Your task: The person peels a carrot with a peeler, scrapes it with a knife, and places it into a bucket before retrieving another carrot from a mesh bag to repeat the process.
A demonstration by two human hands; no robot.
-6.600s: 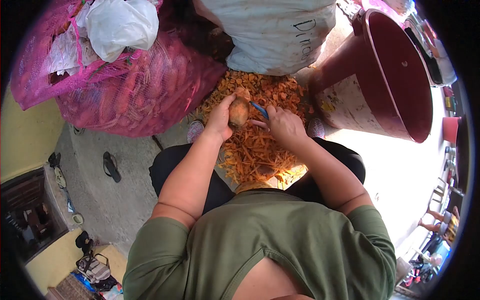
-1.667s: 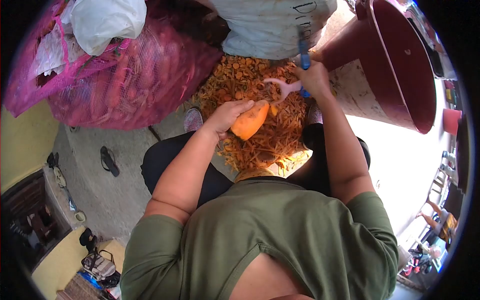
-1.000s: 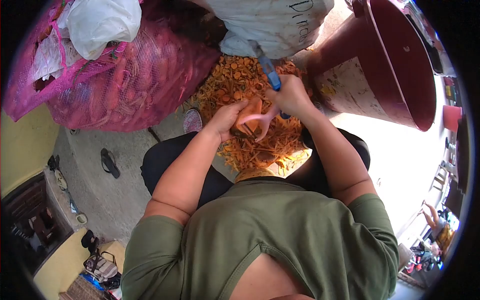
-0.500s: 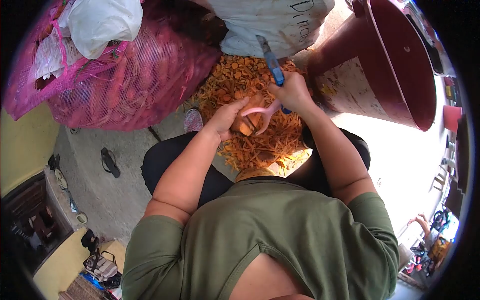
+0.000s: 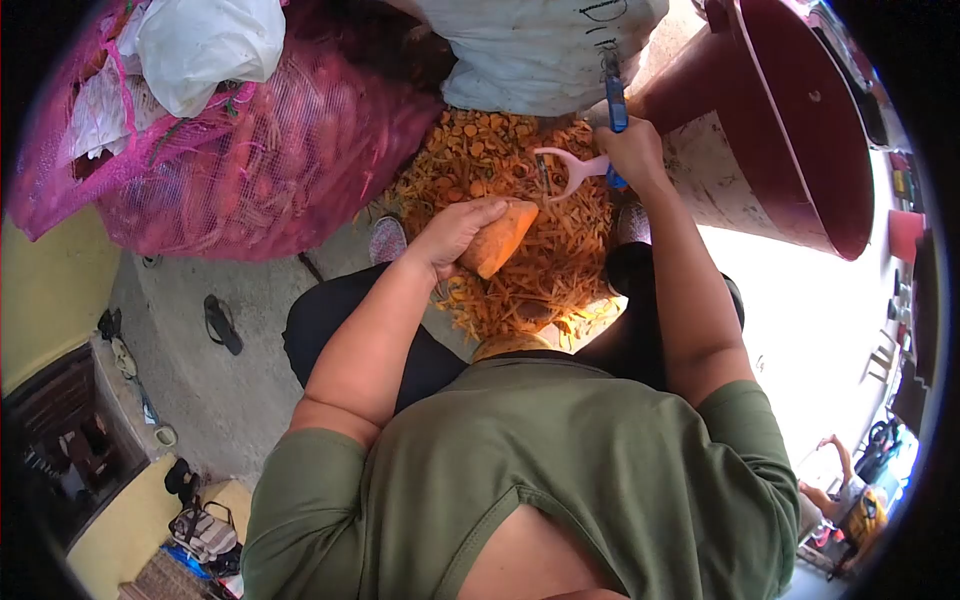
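Observation:
My left hand (image 5: 455,230) is closed around a thick carrot (image 5: 505,238), whose bright orange peeled face is turned toward the right. Up and to the right of it, my right hand (image 5: 636,155) grips a pink Y-shaped peeler (image 5: 574,173), its head pointing left and apart from the carrot. The same hand also holds a blue-handled knife (image 5: 615,104), blade pointing away from me. Below both hands lies a heap of orange peelings (image 5: 550,270), with round end slices (image 5: 470,130) at its far side.
A pink mesh sack (image 5: 290,150) full of carrots stands at the left. A white sack (image 5: 540,55) is at the back, and a large dark red bucket (image 5: 700,150) tilts at the right. A slipper (image 5: 222,324) lies on the concrete floor. Another person (image 5: 850,495) is at the far right.
My right hand has moved right, taking the peeler and knife off the carrot. The carrot has turned in my left hand, showing more of its peeled side.

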